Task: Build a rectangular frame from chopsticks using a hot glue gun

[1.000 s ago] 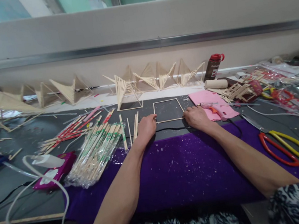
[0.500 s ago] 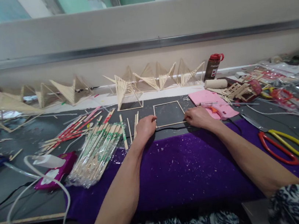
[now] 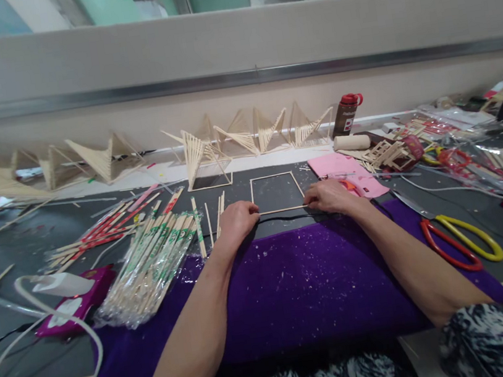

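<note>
1. A white cable [image 3: 40,318] at the left is cut off by the lower edge.
2. A wrapped stick bundle [image 3: 149,262] is seen left of the left hand [image 3: 234,222].
3. The left hand is curled, knuckles up; its fingertips are pinched on the near left corner of the stick frame [image 3: 277,192], which lies flat on the tabletop [image 3: 30,244].
4. The right hand [image 3: 331,196] is pinched on the near right corner; its fingertips are partly hidden.
5. Scissors [image 3: 462,237] lie to the right.
</note>
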Demonstrator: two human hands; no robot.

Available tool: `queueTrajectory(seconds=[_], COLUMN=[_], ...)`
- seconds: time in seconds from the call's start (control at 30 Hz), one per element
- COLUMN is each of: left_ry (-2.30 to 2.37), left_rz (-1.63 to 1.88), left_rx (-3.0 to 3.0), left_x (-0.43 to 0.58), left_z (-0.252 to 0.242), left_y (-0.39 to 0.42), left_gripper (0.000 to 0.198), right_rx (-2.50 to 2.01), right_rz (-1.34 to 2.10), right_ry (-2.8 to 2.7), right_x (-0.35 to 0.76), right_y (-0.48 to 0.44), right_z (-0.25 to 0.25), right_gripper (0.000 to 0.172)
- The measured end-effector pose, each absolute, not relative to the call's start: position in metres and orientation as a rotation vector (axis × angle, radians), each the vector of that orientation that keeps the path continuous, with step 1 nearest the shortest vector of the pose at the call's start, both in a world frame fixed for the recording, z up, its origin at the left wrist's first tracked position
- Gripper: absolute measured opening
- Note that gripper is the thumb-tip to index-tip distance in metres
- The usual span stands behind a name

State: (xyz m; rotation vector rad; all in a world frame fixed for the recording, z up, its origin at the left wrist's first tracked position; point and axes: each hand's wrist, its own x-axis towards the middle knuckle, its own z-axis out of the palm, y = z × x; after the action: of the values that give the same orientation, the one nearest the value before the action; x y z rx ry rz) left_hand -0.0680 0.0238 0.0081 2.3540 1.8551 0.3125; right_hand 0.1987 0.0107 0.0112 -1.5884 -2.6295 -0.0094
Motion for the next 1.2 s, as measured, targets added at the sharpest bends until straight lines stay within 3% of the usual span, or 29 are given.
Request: queueTrajectory(seconds=[1.2], left_ry=[1.864], left_rz=[0.275], left_rx=[2.399], left_x=[-0.061], left_z=[0.008], left_y=[0.023], left_gripper=[0.023], right_rx=[-1.618], right_rz=[-0.141], right_ry=[-2.654], right_x=[0.187], right_y=[0.012], right_z=[0.01], right_gripper=[0.021])
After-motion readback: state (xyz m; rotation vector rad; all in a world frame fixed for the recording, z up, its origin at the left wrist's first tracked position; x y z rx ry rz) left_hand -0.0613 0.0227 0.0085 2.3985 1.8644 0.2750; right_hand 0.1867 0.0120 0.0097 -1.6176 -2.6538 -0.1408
